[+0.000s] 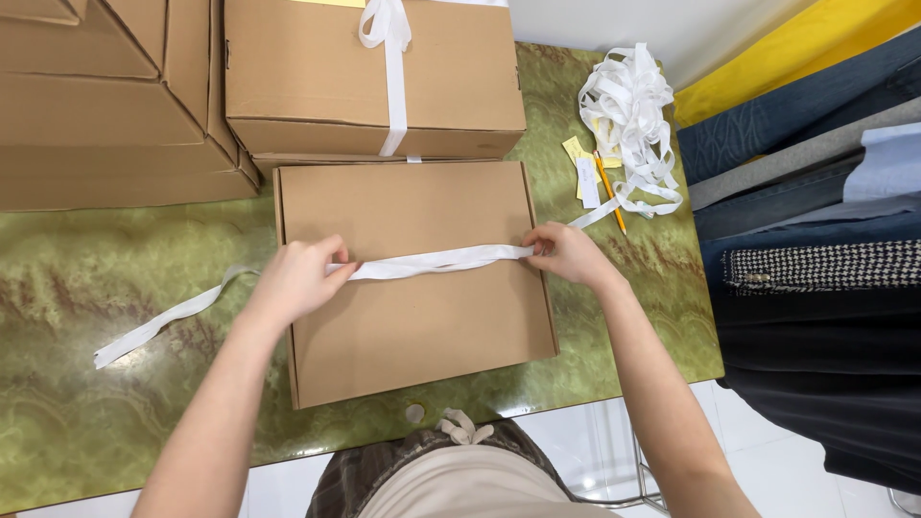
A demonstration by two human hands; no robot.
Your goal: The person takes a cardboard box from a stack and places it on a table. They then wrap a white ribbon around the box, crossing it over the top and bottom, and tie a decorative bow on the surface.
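Observation:
A flat brown cardboard box (413, 326) lies on the green marbled table (115, 403) in front of me. A white ribbon (432, 261) is stretched across its lid from left to right. My left hand (297, 278) pinches the ribbon near the box's left edge. My right hand (566, 251) grips it at the right edge. The ribbon's loose tail (163, 324) trails off to the left over the table.
A taller box (317, 77) tied with white ribbon stands behind, with more brown boxes (96, 105) stacked at the left. A heap of white ribbon (628, 105), yellow paper tags and a pencil (609, 192) lie at the right. Folded clothes (815, 240) are piled beyond the table's right edge.

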